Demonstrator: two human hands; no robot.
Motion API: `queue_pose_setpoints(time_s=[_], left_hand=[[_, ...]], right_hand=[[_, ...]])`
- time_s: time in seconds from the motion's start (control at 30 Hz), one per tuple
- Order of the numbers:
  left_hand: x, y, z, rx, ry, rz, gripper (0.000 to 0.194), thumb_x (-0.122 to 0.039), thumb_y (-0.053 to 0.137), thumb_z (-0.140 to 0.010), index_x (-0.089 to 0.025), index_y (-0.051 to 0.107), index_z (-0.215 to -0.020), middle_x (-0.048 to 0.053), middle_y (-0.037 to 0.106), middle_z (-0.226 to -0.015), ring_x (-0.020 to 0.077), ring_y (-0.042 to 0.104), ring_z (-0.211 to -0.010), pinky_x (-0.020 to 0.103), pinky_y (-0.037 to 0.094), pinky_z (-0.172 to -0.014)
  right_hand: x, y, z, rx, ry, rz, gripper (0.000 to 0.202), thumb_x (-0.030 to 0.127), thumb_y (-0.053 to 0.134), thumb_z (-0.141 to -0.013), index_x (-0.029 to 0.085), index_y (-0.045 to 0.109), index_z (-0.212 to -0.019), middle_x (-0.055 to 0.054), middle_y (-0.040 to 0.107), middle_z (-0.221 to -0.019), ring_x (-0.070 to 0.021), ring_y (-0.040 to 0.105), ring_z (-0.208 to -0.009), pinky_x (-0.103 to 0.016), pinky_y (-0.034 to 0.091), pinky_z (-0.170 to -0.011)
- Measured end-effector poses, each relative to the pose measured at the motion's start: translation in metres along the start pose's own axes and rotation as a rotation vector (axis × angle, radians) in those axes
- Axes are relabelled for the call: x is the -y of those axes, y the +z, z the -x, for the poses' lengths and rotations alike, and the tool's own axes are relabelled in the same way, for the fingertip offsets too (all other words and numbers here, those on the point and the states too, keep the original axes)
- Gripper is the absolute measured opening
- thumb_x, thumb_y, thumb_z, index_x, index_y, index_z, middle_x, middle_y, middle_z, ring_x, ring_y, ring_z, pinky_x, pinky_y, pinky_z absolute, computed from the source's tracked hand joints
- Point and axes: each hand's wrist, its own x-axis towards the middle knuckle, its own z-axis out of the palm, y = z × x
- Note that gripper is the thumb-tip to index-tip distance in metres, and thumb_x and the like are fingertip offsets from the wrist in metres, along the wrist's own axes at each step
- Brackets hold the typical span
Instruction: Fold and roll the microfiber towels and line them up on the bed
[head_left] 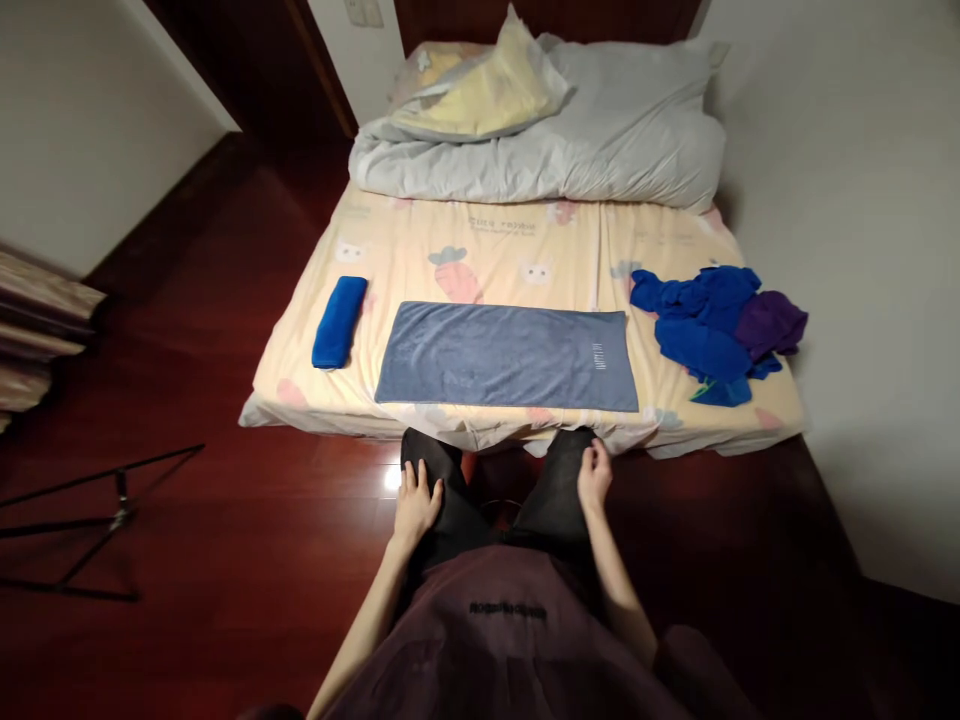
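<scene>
Bed (562, 240) under the grey towel (502, 355). Quilt (622, 165) bunched beyond the towel, yellow pillow (495, 100) on it. Tripod (120, 520) on the floor, left of the towel and nearer the person, only partly in view.

Grey towel spread flat by the bed's near edge, directly ahead of both hands. Long axis side to side, across the person's front; long near edge faces the knees. Blue-purple pile (709, 325) crumpled right of the towel, apart from it, right hand nearer. Blue cloth (340, 322) folded into a narrow strip left of the towel, apart, long axis roughly front to back, left hand nearer.

Left hand (417, 502) open, fingers spread, palm down on the trousers (454, 520). Right hand (595, 480) on the other thigh, fingers bent, nothing visible in it; can't tell how far closed. Right hand slightly nearer the towel, neither touching it.

Writing: sheet print beyond the towel looks like "Cute rabbit", faint, unsure. Shirt (510, 650) lettering, near side of towel, unreadable. Pale marks at towel's right end, too small. No brand legible.
</scene>
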Motion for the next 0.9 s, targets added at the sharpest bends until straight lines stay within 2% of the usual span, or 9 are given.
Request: queue_pose_setpoints(time_s=[0.1,0.17,0.33,0.47,0.57,0.7,0.9], left_hand=[[-0.019,-0.006,0.001,0.029,-0.001,-0.123,0.073,-0.040,0.049,-0.102,-0.001,0.034,-0.163,0.034,0.023,-0.168,0.0470,0.026,-0.157,0.058,0.035,-0.123],[-0.032,-0.009,0.004,0.036,0.016,-0.200,0.071,-0.039,0.051,-0.102,-0.006,0.037,-0.163,0.033,0.021,-0.169,0.0502,0.026,-0.156,0.061,0.035,-0.120],[-0.056,-0.015,0.008,0.051,0.068,-0.314,0.067,-0.039,0.052,-0.101,-0.016,0.042,-0.163,0.028,0.020,-0.172,0.0524,0.026,-0.155,0.070,0.036,-0.115],[-0.059,-0.019,0.006,0.064,0.069,-0.330,0.066,-0.040,0.050,-0.102,-0.017,0.042,-0.163,0.027,0.019,-0.172,0.0511,0.025,-0.156,0.070,0.035,-0.116],[-0.055,-0.019,0.006,0.069,0.069,-0.330,0.066,-0.041,0.049,-0.102,-0.018,0.040,-0.164,0.027,0.018,-0.173,0.0498,0.024,-0.156,0.067,0.034,-0.118],[-0.049,-0.019,0.005,0.079,0.065,-0.309,0.067,-0.043,0.049,-0.102,-0.020,0.039,-0.165,0.025,0.018,-0.173,0.0476,0.023,-0.157,0.064,0.033,-0.119],[-0.048,-0.020,0.005,0.091,0.053,-0.271,0.068,-0.042,0.048,-0.102,-0.020,0.038,-0.165,0.022,0.017,-0.175,0.0460,0.022,-0.158,0.064,0.032,-0.120]], right_hand=[[0.017,0.007,0.057,0.301,-0.049,-0.173,0.045,0.051,0.051,-0.097,0.018,0.079,-0.107,-0.018,0.078,-0.115,-0.0302,0.073,-0.110,-0.047,0.056,-0.103],[0.028,0.010,0.075,0.440,-0.045,-0.283,0.038,0.049,0.055,-0.096,0.021,0.080,-0.102,-0.015,0.080,-0.110,-0.0284,0.075,-0.104,-0.043,0.059,-0.096],[0.059,0.027,0.083,0.518,0.096,-0.417,0.034,0.049,0.068,-0.089,0.020,0.079,-0.105,-0.012,0.081,-0.099,-0.0254,0.077,-0.083,-0.038,0.062,-0.079],[0.088,0.057,0.090,0.584,0.174,-0.592,0.041,0.043,0.073,-0.087,0.019,0.074,-0.120,-0.008,0.081,-0.099,-0.0188,0.075,-0.075,-0.031,0.061,-0.073],[0.112,0.083,0.089,0.577,0.288,-0.714,0.045,0.039,0.075,-0.085,0.017,0.069,-0.124,-0.007,0.081,-0.095,-0.0162,0.074,-0.070,-0.026,0.058,-0.064],[0.136,0.111,0.072,0.458,0.444,-0.843,0.042,0.034,0.072,-0.084,0.017,0.066,-0.122,-0.005,0.080,-0.090,-0.0149,0.072,-0.068,-0.024,0.056,-0.063],[0.149,0.131,0.047,0.331,0.755,-1.108,0.022,0.024,0.072,-0.079,0.021,0.062,-0.099,-0.004,0.080,-0.095,-0.0145,0.073,-0.073,-0.023,0.055,-0.066]])
